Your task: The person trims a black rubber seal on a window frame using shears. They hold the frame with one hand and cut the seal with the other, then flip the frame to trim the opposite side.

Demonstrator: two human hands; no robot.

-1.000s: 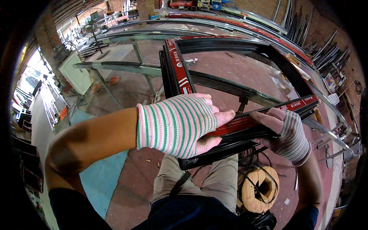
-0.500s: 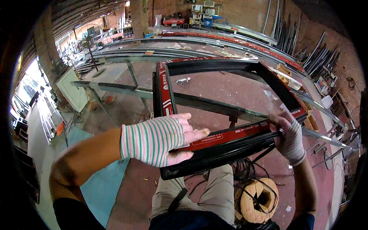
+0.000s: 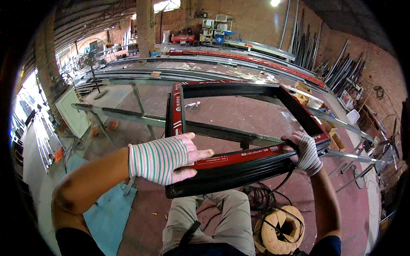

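The right pink-green-striped gloved hand (image 3: 306,152) has moved cornerward, curled round the near bar of the black, red-filmed rectangular frame (image 3: 239,158); the left striped gloved hand (image 3: 160,158) lies spread-fingered on its left corner, seemingly steadying it over the grey metal rails (image 3: 119,113).

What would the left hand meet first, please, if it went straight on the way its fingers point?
Passing along the frame beneath it, the left hand would probably meet the right hand first, though depth is unclear.
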